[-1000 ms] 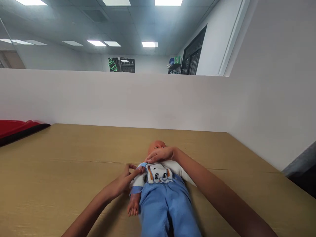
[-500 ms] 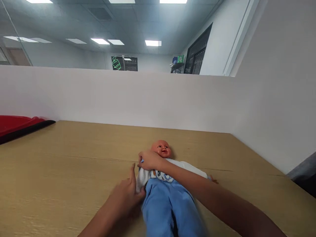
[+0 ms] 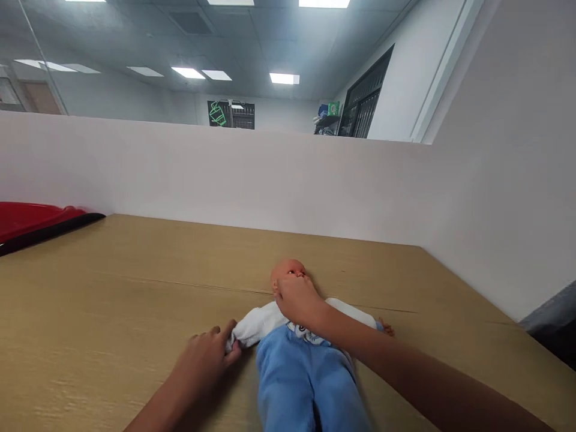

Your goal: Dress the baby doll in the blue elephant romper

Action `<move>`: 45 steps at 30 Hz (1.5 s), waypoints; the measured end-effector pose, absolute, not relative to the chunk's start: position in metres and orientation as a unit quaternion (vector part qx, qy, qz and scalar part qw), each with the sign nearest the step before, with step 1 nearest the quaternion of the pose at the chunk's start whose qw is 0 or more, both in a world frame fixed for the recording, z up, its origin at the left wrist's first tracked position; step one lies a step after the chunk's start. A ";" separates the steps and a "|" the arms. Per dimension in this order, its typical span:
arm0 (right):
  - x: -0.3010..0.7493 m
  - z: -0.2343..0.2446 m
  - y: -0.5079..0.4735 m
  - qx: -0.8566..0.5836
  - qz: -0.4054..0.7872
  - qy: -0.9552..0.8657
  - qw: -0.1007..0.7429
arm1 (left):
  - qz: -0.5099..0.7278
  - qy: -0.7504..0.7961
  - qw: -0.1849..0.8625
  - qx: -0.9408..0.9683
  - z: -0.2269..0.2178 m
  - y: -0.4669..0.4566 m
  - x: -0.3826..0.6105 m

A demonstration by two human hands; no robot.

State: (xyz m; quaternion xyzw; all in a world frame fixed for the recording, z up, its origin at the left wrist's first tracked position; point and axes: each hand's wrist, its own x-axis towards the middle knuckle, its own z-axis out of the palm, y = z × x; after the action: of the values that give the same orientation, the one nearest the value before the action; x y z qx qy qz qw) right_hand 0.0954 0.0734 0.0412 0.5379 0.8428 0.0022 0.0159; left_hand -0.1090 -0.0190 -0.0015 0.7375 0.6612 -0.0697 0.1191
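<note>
Under R hand (image 3: 297,299), touching L hand (image 3: 204,360), doll (image 3: 288,366)

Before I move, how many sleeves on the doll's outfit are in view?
2: one sleeve, its end between the left hand's thumb and fingers; the other sleeve, stretched out to the right, partly hidden behind the right forearm.

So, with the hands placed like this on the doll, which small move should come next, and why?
Perhaps the left hand should gently straighten the white sleeve that it holds on the doll. The fabric looks wrinkled near that end and no doll hand shows there, while a small hand peeks past the blue cuff opposite.
</note>
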 end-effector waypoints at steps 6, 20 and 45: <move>0.186 0.045 0.078 0.442 -0.265 0.856 0.032 | -0.048 0.661 0.102 0.742 -0.012 -0.005 -0.118; 0.312 -0.022 0.000 0.499 -0.138 0.826 -0.222 | 0.230 0.519 0.044 0.822 0.004 0.009 -0.066; 0.230 0.003 0.031 0.405 -0.329 0.779 -0.348 | 0.338 0.262 0.090 0.900 0.003 0.045 0.017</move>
State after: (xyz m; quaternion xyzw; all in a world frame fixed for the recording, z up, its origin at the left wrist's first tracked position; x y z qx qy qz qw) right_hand 0.2300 0.0314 0.0033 0.4047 0.7788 -0.3294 -0.3481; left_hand 0.0171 0.0455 0.0032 0.8995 0.2621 0.3377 0.0898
